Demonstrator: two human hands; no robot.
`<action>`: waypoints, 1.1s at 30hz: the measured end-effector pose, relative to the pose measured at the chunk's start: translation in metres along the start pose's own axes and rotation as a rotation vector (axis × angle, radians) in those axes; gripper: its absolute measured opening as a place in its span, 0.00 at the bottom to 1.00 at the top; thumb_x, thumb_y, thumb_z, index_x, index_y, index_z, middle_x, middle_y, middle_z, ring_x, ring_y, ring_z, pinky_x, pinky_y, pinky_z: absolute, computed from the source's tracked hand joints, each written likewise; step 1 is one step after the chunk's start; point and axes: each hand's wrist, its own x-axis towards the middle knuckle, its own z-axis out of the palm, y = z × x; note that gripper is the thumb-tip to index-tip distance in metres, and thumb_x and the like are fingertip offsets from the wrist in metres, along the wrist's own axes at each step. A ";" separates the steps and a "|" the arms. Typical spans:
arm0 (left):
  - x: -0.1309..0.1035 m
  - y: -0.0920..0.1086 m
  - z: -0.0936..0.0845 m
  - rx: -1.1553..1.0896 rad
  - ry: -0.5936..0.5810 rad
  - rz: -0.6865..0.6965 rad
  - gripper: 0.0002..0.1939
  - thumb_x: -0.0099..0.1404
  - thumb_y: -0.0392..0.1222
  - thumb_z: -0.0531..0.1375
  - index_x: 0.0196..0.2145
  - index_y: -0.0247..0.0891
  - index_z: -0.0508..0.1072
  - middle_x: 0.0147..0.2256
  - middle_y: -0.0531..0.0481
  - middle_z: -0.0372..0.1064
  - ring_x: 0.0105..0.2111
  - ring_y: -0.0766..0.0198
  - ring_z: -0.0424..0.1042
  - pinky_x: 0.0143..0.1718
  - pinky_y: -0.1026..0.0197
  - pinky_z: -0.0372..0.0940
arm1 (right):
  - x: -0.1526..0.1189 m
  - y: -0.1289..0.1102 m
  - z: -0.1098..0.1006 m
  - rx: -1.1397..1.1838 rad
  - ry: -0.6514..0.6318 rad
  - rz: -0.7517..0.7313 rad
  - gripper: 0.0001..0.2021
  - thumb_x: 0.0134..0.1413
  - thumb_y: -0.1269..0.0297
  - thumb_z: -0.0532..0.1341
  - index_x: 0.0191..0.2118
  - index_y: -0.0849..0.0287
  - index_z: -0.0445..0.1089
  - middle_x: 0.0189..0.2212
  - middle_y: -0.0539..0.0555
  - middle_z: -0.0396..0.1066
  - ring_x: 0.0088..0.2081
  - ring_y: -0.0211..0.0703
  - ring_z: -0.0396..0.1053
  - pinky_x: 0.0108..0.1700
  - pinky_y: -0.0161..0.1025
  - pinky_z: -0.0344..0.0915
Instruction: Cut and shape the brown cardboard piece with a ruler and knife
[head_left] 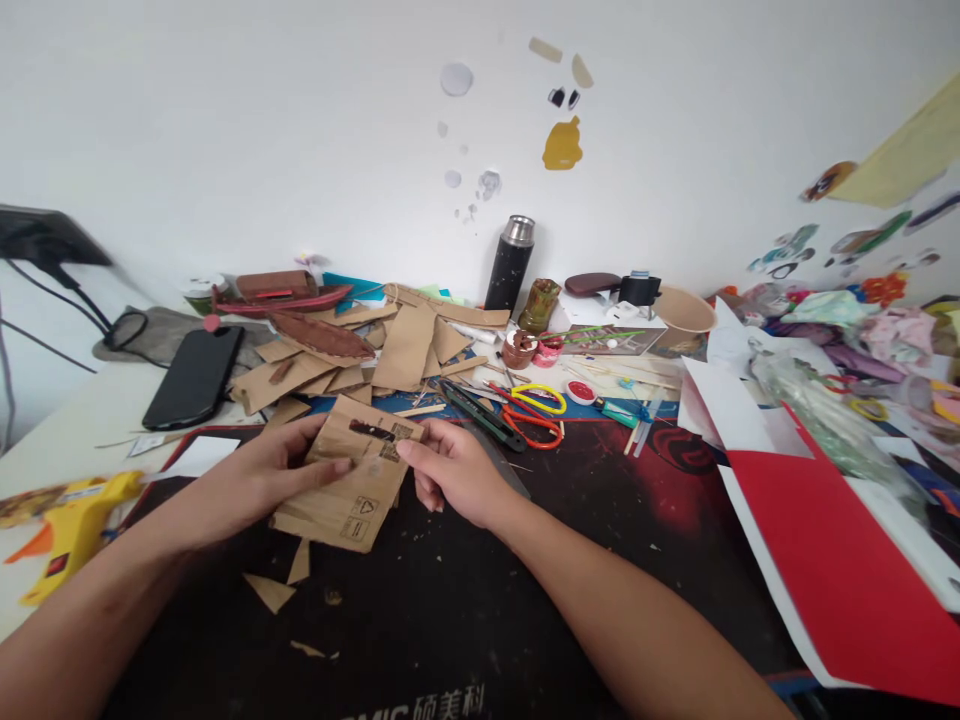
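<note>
A brown piece of cardboard (341, 500) with printed symbols and a dark strip near its top is held up over the black desk mat (480, 620). My left hand (296, 470) grips it along the left side, thumb lying across its face. At the upper right edge, my right hand (454, 468) pinches it between thumb and curled fingers. Small cardboard scraps (270, 592) lie on the mat below. Just beyond my right hand rest a dark green utility knife (484, 415) and orange-handled scissors (534, 428).
Cardboard offcuts (405, 345) pile up along the wall, beside a black thermos (511, 265) and small paint jars (517, 350). A yellow glue gun (82, 530) and a black phone (193, 378) lie at left. Red paper (832, 560) covers the right side.
</note>
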 end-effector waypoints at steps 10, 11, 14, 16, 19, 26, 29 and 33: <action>-0.007 -0.012 0.007 0.567 0.615 0.719 0.11 0.60 0.58 0.73 0.36 0.54 0.80 0.38 0.48 0.84 0.43 0.47 0.81 0.48 0.47 0.78 | -0.001 -0.008 -0.002 0.080 -0.043 0.044 0.32 0.69 0.25 0.66 0.49 0.53 0.71 0.24 0.42 0.70 0.19 0.36 0.64 0.21 0.34 0.57; -0.004 -0.016 0.008 0.583 0.588 0.731 0.11 0.59 0.57 0.73 0.36 0.54 0.81 0.38 0.47 0.85 0.44 0.45 0.81 0.49 0.45 0.77 | -0.001 -0.008 -0.002 0.089 -0.041 0.044 0.33 0.68 0.24 0.66 0.49 0.53 0.71 0.25 0.42 0.71 0.19 0.36 0.65 0.21 0.34 0.56; 0.005 -0.026 0.010 0.619 0.540 0.766 0.08 0.59 0.54 0.73 0.36 0.56 0.84 0.40 0.46 0.87 0.45 0.43 0.81 0.52 0.41 0.76 | -0.001 -0.008 -0.002 0.121 -0.028 0.043 0.33 0.66 0.22 0.67 0.46 0.52 0.69 0.25 0.42 0.72 0.19 0.36 0.65 0.21 0.34 0.56; 0.007 -0.030 0.011 0.627 0.517 0.774 0.06 0.60 0.52 0.73 0.36 0.57 0.86 0.41 0.46 0.87 0.46 0.43 0.81 0.56 0.39 0.75 | -0.001 -0.008 -0.001 0.133 -0.027 0.042 0.32 0.64 0.24 0.70 0.43 0.51 0.67 0.25 0.42 0.72 0.19 0.35 0.64 0.21 0.34 0.55; 0.008 -0.032 0.015 0.596 0.490 0.768 0.06 0.60 0.50 0.74 0.37 0.58 0.86 0.42 0.47 0.87 0.48 0.42 0.81 0.65 0.34 0.72 | -0.001 -0.008 0.000 0.134 -0.026 0.027 0.31 0.61 0.28 0.74 0.42 0.51 0.68 0.22 0.41 0.70 0.18 0.35 0.62 0.21 0.34 0.55; 0.015 -0.033 0.015 0.241 0.641 0.593 0.42 0.58 0.48 0.78 0.69 0.50 0.73 0.75 0.38 0.69 0.76 0.38 0.67 0.81 0.31 0.57 | 0.001 -0.008 -0.002 0.153 0.073 -0.021 0.30 0.59 0.31 0.76 0.41 0.50 0.67 0.20 0.39 0.68 0.17 0.35 0.60 0.21 0.35 0.54; 0.018 -0.031 0.018 -0.002 0.474 0.435 0.31 0.73 0.60 0.68 0.67 0.46 0.74 0.64 0.37 0.80 0.59 0.45 0.83 0.61 0.41 0.79 | 0.001 -0.008 -0.003 0.142 0.101 -0.014 0.29 0.59 0.31 0.75 0.42 0.50 0.68 0.21 0.40 0.68 0.18 0.35 0.61 0.21 0.35 0.54; 0.016 -0.023 0.028 -0.209 0.216 0.306 0.35 0.73 0.75 0.65 0.60 0.44 0.81 0.48 0.40 0.87 0.38 0.54 0.83 0.35 0.55 0.80 | 0.000 -0.007 -0.002 0.129 0.098 -0.042 0.30 0.60 0.30 0.75 0.42 0.51 0.68 0.21 0.40 0.69 0.18 0.35 0.61 0.21 0.35 0.54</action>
